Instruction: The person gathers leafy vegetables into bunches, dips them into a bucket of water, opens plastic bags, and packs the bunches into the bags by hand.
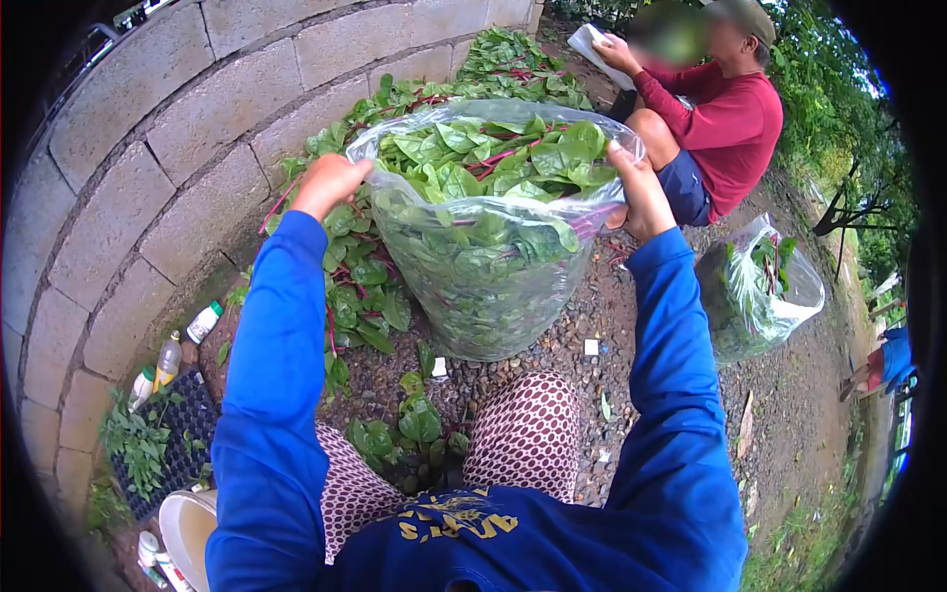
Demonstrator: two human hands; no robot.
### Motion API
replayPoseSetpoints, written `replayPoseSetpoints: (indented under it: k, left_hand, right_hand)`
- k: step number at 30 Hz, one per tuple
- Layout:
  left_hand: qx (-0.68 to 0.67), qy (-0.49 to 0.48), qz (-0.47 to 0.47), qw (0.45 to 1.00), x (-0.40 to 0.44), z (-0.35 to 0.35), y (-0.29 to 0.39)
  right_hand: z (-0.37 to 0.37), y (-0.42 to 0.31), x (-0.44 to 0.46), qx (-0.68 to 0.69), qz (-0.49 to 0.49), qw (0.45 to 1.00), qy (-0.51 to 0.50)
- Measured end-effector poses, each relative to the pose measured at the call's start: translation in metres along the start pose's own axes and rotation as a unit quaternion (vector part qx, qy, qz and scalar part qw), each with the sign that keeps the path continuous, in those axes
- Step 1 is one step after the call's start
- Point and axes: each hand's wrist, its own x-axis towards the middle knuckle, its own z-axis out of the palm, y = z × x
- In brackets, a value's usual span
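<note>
A large clear plastic bag (483, 266) full of green leaves with red stems stands upright on the gravel in front of my knees. My left hand (330, 185) is closed on the left side of its rim. On the right side, my right hand (641, 192) pinches the rim, thumb uppermost. The mouth of the bag is stretched wide between both hands, and leaves (493, 158) show up to the opening. Loose leafy stems (370, 286) lie on the ground to the left of the bag and behind it.
A block wall (207, 148) curves along the left. Bottles (168, 357), a black tray (192, 424) and a bucket (187, 528) are at lower left. A person in a red shirt (735, 128) sits at upper right, near a second filled bag (755, 291). Another person (893, 360) is far right.
</note>
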Motion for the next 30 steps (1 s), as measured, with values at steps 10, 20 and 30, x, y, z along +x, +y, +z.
replayPoseSetpoints:
  k: [10,20,30]
  left_hand:
    - [-0.450,-0.056,-0.063,0.889,0.029,0.016,0.020]
    - [-0.620,-0.023,-0.020,0.784,-0.090,0.039,0.020]
    - [-0.759,-0.065,0.052,0.645,-0.138,0.018,0.062]
  right_hand:
    - [-0.024,0.006,0.078,0.193,-0.097,0.976,0.035]
    - [-0.052,0.033,-0.067,0.318,-0.267,0.909,0.034]
    - [-0.047,-0.010,-0.087,0.389,-0.259,0.881,0.077]
